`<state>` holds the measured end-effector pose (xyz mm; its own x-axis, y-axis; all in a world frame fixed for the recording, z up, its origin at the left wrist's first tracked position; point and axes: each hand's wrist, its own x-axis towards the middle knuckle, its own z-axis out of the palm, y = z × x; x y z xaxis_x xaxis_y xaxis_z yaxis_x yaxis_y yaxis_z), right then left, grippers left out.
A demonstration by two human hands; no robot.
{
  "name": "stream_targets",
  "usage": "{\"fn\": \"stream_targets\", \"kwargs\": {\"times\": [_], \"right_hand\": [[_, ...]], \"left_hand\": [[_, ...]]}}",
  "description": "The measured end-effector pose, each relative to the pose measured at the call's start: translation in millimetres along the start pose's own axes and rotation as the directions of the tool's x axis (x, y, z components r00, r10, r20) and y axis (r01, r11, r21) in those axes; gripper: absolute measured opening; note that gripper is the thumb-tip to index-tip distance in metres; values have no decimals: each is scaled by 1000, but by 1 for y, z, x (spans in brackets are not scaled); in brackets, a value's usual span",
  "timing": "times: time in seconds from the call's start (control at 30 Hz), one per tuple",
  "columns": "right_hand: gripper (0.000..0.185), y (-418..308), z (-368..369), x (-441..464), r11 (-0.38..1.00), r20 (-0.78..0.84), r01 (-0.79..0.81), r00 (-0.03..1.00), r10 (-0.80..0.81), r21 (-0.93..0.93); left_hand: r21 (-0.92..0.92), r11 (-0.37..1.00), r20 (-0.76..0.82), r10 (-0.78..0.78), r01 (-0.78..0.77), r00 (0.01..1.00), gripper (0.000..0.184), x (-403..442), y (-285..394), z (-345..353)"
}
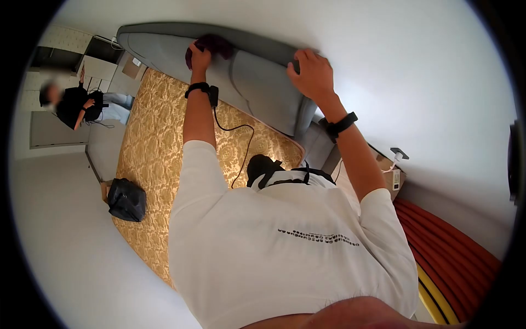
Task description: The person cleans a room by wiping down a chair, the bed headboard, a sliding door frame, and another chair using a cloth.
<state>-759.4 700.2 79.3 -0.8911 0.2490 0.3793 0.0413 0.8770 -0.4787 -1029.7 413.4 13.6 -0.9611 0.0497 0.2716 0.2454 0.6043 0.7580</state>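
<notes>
1. Head view, nearest: the pale shirt [257, 247] is soft, creased fabric with small print. A thin black cable [253, 131] loops beside the left forearm; it is best kept clear of any stroke.
2. The mattress [156, 120] spreads beneath the arms, its gold cover densely patterned.
3. The right hand [314, 72] lies over the top edge of the grey headboard [268, 82], thumb apart from the fingers. I cannot tell whether it grips or merely rests; a steady, light brace would suit.
4. The left hand [201, 58] grips a dark maroon cloth [220, 46], bunched against the headboard near its upper edge. Spread flatter beneath the palm, this limp fabric should make more even contact.
5. The headboard looks smooth and padded, long and curved, with seams; gentle pressure following that curve would probably avoid snagging.
6. Farther off, a slumped, glossy black bag [127, 200] sits by the mattress's edge, and another person [74, 107] stands beyond.
</notes>
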Motion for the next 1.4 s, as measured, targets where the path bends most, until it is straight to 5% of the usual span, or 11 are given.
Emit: {"fn": "stream_targets", "kwargs": {"times": [0.1,0.57,0.77,0.83,0.9,1.03,1.2,1.3,1.33,1.4], "right_hand": [[20,14,17,6,981,-180,173,966,-187,-88],[7,19,33,12,991,-222,99,968,-118,-92],[10,15,38,9,984,-143,10,989,-36,-177],[13,12,39,10,979,-130,8,991,-36,-205],[17,11,37,11,973,-121,0,992,-29,-230],[24,7,37,13,973,-111,-18,994,-7,-231],[29,11,32,21,981,-129,23,990,-49,-193],[28,8,32,16,989,-129,14,991,-33,-150],[28,8,32,15,990,-136,5,990,-24,-139],[27,9,32,16,993,-158,6,987,-25,-121]], "left_hand": [[27,995,44,-96,95,994,61,34,-9,-8],[-63,993,13,-95,96,995,59,167,-118,-47],[-235,967,-97,74,-95,993,61,214,-176,-46],[-248,967,-114,36,-64,993,64,226,-176,-53],[-315,941,-81,-157,124,984,64,227,-168,-58],[-474,875,-127,-178,98,976,53,217,-158,-64],[-644,749,-14,193,-156,981,49,187,-136,-46],[-545,794,25,337,-269,941,48,132,-77,-36],[-607,777,100,284,-168,954,48,114,-59,-26],[-449,853,137,358,-264,924,50,84,-46,1]]}}
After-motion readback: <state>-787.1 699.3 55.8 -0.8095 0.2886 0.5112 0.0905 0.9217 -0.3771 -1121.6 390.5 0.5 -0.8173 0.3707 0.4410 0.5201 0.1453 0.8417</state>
